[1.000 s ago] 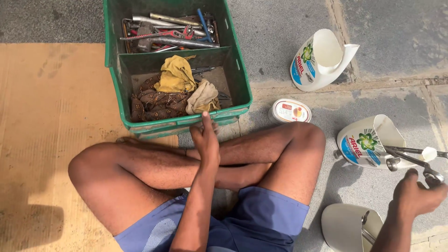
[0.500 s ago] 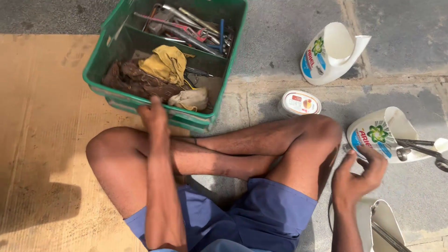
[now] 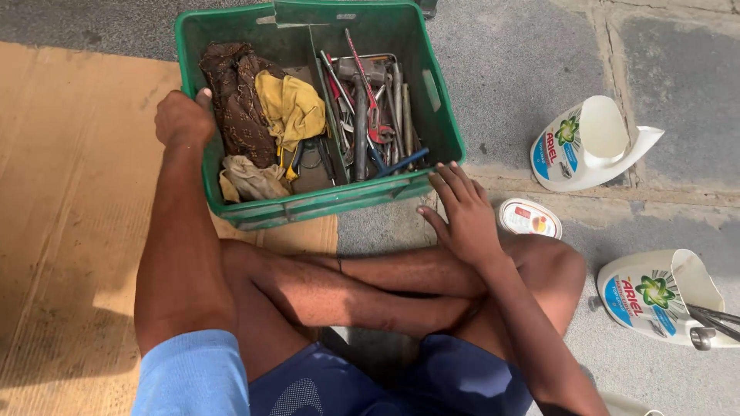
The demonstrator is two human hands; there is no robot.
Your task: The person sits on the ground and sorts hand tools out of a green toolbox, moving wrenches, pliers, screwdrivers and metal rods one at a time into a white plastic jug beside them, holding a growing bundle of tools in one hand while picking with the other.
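A green plastic crate [image 3: 435, 92] stands on the ground in front of my crossed legs. Its left part holds brown and yellow rags [image 3: 266, 108]; its right part holds several metal tools [image 3: 368, 100]. My left hand [image 3: 183, 117] grips the crate's left rim, thumb over the edge. My right hand [image 3: 460, 212] rests with fingers spread against the crate's near right corner, holding nothing.
A flat sheet of cardboard [image 3: 69, 192] lies at the left under the crate's edge. A small round tin [image 3: 529, 218] sits by my right knee. Two cut-open white detergent jugs [image 3: 586, 146] [image 3: 663, 296] stand at the right; the nearer one holds metal tools.
The crate has turned and come closer. My left hand moved from the near rim to the left rim. My right hand left the jug area and came to the crate's right corner.
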